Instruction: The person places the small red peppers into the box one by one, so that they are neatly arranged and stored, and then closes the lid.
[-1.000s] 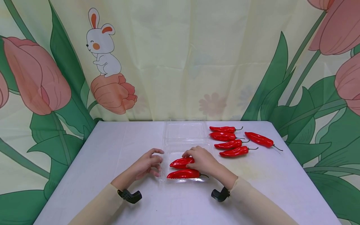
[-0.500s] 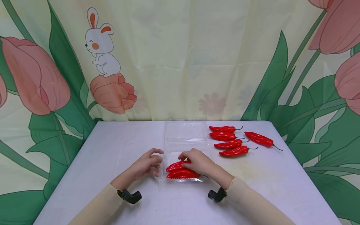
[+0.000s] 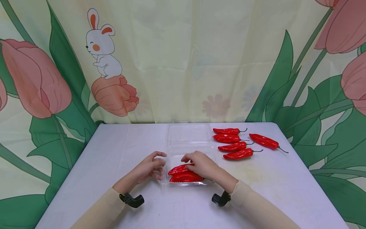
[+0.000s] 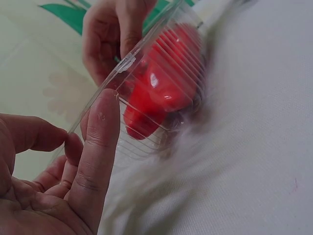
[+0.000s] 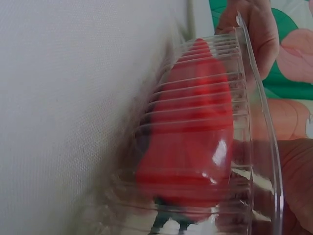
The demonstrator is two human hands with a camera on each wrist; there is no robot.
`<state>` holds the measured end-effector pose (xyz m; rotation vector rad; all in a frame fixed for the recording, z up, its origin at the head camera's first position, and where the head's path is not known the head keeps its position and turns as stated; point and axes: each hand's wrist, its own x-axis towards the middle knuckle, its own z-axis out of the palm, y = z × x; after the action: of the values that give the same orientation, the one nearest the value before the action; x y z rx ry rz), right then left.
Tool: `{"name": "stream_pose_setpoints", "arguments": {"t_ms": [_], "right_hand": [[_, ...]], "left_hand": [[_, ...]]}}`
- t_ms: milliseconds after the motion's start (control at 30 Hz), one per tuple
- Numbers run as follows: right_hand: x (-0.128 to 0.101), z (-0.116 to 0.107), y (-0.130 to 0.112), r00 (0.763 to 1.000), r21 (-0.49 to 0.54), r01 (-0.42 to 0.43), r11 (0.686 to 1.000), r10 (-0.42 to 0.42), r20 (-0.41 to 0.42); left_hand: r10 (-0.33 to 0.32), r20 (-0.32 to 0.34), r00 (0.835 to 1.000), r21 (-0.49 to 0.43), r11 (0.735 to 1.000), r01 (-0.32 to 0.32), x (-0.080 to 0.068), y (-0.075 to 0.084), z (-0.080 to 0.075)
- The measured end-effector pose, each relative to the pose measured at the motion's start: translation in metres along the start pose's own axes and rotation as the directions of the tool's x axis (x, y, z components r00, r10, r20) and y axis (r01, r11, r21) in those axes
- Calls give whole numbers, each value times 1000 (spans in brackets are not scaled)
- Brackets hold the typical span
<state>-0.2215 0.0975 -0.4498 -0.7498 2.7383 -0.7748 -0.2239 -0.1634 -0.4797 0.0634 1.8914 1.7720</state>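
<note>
Peppers in box (image 3: 184, 173): two red ones, stacked side by side at the near edge of the clear box (image 3: 187, 152), lid open at 12 o'clock.
Right hand (image 3: 200, 163): fingers curled over the upper pepper, pressing it down.
Left hand (image 3: 150, 167): at 9 o'clock of the box, fingers loosely bent, fingertip touching its rim.
Loose peppers (image 3: 235, 146): five, at 2 o'clock on the surface (image 3: 114, 152).

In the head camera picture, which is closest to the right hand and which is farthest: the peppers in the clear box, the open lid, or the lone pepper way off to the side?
1. The peppers in the box: right under the right hand, touching it.
2. The open lid: just behind the hand, toward the curtain.
3. The lone pepper: farthest, out on the right of the table.
</note>
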Motion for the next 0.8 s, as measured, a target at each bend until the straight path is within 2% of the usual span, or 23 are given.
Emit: {"name": "stream_pose_setpoints", "arguments": {"t_ms": [467, 800], "right_hand": [[-10, -9, 5, 999, 48, -27, 998, 30, -44], [-17, -15, 8, 995, 34, -37, 999, 40, -89]], "left_hand": [[5, 10, 1000, -13, 1000, -5, -1, 1, 0], [1, 11, 1000, -20, 1000, 0, -2, 2, 0]]}}
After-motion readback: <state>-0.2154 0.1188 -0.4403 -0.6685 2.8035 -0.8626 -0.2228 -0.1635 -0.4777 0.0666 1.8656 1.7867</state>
